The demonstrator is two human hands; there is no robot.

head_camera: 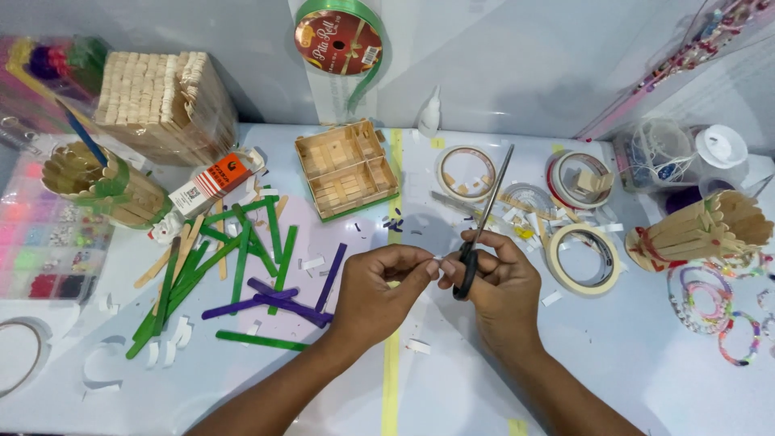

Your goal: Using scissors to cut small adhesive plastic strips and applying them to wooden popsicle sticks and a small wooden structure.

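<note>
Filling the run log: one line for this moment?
left hand: pinches small white strip | right hand: holds scissors | nearby: green sticks

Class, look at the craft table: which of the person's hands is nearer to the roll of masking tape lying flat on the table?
Right. The right hand, holding scissors, lies just left of the masking tape roll. The left hand is farther left, beyond the right hand.
</note>
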